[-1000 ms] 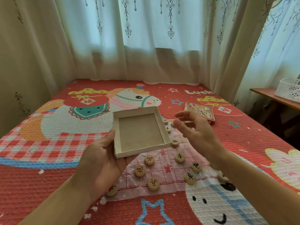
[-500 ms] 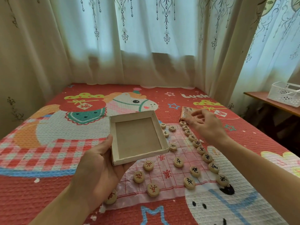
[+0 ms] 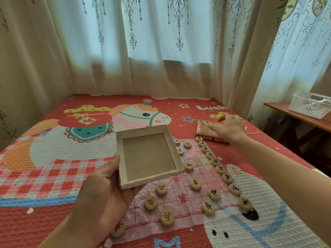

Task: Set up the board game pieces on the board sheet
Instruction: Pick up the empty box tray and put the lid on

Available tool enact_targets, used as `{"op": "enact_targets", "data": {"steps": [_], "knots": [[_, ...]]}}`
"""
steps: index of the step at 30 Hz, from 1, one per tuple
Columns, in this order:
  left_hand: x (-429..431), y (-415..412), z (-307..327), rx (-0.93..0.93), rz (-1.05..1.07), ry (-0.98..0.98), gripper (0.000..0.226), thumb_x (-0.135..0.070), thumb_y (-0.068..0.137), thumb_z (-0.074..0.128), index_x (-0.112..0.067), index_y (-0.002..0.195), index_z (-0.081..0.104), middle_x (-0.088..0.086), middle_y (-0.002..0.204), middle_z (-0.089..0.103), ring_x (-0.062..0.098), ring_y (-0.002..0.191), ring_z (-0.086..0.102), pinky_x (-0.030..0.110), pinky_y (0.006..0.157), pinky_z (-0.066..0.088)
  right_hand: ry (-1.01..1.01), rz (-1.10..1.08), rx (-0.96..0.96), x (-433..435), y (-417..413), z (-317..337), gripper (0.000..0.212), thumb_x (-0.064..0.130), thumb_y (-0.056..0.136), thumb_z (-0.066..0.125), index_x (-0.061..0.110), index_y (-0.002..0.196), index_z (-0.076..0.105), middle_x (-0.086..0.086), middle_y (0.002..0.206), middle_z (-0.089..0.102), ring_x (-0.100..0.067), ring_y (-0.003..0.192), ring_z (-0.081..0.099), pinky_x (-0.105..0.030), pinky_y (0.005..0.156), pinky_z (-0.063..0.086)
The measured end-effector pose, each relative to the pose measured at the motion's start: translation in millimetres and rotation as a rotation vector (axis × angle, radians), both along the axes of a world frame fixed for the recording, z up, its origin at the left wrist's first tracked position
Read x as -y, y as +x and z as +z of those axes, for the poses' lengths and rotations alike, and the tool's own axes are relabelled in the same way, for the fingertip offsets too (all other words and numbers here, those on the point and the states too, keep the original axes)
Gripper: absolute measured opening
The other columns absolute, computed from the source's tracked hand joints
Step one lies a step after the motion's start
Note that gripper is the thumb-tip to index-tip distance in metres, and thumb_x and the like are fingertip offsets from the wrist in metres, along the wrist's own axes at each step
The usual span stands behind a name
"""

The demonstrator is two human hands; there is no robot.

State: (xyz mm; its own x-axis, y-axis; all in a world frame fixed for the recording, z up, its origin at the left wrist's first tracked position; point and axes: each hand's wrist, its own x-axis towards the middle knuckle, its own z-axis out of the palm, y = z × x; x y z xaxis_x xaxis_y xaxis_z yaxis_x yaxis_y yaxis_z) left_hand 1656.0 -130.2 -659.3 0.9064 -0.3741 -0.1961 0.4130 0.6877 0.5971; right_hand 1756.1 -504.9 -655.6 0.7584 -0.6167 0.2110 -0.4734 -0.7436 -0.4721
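- A bed fills the floor of a curtained corner, covered by a red quilted bedspread (image 3: 39,221) printed with a cartoon horse, stars and a checked band.
- Pale curtains (image 3: 143,51) with dark hanging motifs close off the far side and the right; daylight glows through them.
- The board sheet (image 3: 179,218), thin translucent plastic with a red grid and red characters, lies flat on the bedspread in the near middle.
- Round wooden pieces stand on the sheet. A row with black lettering (image 3: 227,178) runs along its right edge from far to near, each disc just beside the next.
- More black-lettered discs (image 3: 195,184) lie scattered inside that row.
- Red-lettered discs (image 3: 167,217) lie on the near left part, one partly hidden behind the left wrist.
- The left hand (image 3: 102,192) grips a shallow cardboard tray (image 3: 148,154), thumb against its left wall and fingers beneath it. The tray is raised over the sheet's left far part, tilted, with nothing inside.
- The right hand (image 3: 227,127) reaches well apart from the left, fingers loosely spread above a printed orange box (image 3: 203,129) lying just beyond the sheet's far right corner. It is blurred, so contact with the box cannot be told.
- At far right a white perforated basket (image 3: 309,106) sits on a wooden shelf (image 3: 279,109).
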Motion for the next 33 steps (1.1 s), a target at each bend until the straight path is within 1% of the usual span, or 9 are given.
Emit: {"op": "enact_targets", "data": {"steps": [2,4,6,8,11,15,19,25,33], "knots": [[2,0,0,0.002,0.000,0.011,0.041,-0.031,0.105,0.037,-0.007,0.123,0.066,0.017,0.114,0.076,0.034,0.097,0.076,0.059,0.076,0.058,0.036,-0.023,-0.037,5,4,-2,0.071,0.074,0.071,0.071,0.025,0.121,0.057,-0.011,0.133,0.055,-0.034,0.125,0.049,-0.048,0.101,0.047],[3,0,0,0.002,0.003,0.027,0.041,-0.031,0.106,0.037,-0.008,0.121,0.067,0.016,0.112,0.076,0.033,0.094,0.076,0.058,0.074,0.059,0.071,-0.031,-0.104,2,13,-5,0.091,0.081,0.063,0.069,0.023,0.131,0.053,-0.013,0.138,0.052,-0.037,0.129,0.048,-0.051,0.105,0.046],[4,-2,1,0.000,-0.001,0.028,0.041,-0.031,0.105,0.037,-0.008,0.120,0.067,0.017,0.111,0.076,0.033,0.094,0.076,0.059,0.074,0.058,0.078,-0.046,-0.169,-6,23,-8,0.111,0.086,0.057,0.067,0.022,0.145,0.042,-0.016,0.147,0.045,-0.042,0.134,0.043,-0.054,0.107,0.044],[4,-2,0,0.001,-0.003,0.038,0.041,-0.032,0.105,0.037,-0.008,0.121,0.067,0.017,0.112,0.076,0.034,0.095,0.076,0.057,0.074,0.059,0.064,-0.066,-0.205,-18,31,-12,0.119,0.084,0.060,0.070,0.023,0.154,0.028,-0.018,0.157,0.032,-0.049,0.140,0.034,-0.060,0.111,0.038],[4,-2,0,-0.005,0.002,0.057,0.041,-0.032,0.104,0.039,-0.006,0.123,0.065,0.017,0.112,0.076,0.033,0.095,0.076,0.053,0.072,0.062,0.074,-0.133,-0.219,-30,37,-15,0.118,0.077,0.065,0.075,0.026,0.157,0.021,-0.020,0.162,0.016,-0.057,0.144,0.022,-0.071,0.112,0.030],[4,-2,2,-0.005,0.010,0.053,0.040,-0.031,0.105,0.038,-0.007,0.120,0.067,0.017,0.112,0.076,0.033,0.095,0.076,0.054,0.073,0.060,0.062,-0.177,-0.226,-28,43,-18,0.113,0.075,0.064,0.076,0.026,0.153,0.027,-0.020,0.160,0.020,-0.058,0.141,0.028,-0.072,0.110,0.031],[4,-1,1,-0.003,0.032,0.065,0.039,-0.031,0.105,0.039,-0.007,0.119,0.067,0.017,0.109,0.077,0.033,0.093,0.076,0.055,0.072,0.060,0.026,-0.172,-0.197,-27,40,-12,0.105,0.072,0.066,0.077,0.024,0.148,0.033,-0.019,0.154,0.027,-0.053,0.134,0.038,-0.066,0.106,0.035],[3,-2,3,0.008,0.037,0.091,0.038,-0.031,0.105,0.040,-0.008,0.119,0.067,0.017,0.111,0.077,0.033,0.096,0.075,0.057,0.075,0.058,-0.035,-0.054,-0.113,-30,28,-1,0.101,0.074,0.064,0.074,0.027,0.146,0.036,-0.018,0.153,0.030,-0.051,0.136,0.036,-0.067,0.108,0.035],[-1,-4,4,0.036,0.043,0.125,0.040,-0.031,0.106,0.039,-0.009,0.120,0.068,0.015,0.113,0.076,0.030,0.096,0.076,0.057,0.078,0.057,-0.021,0.166,0.008,-52,-17,8,0.089,0.075,0.059,0.073,0.035,0.132,0.042,-0.013,0.133,0.042,-0.040,0.124,0.047,-0.063,0.101,0.045]]}}
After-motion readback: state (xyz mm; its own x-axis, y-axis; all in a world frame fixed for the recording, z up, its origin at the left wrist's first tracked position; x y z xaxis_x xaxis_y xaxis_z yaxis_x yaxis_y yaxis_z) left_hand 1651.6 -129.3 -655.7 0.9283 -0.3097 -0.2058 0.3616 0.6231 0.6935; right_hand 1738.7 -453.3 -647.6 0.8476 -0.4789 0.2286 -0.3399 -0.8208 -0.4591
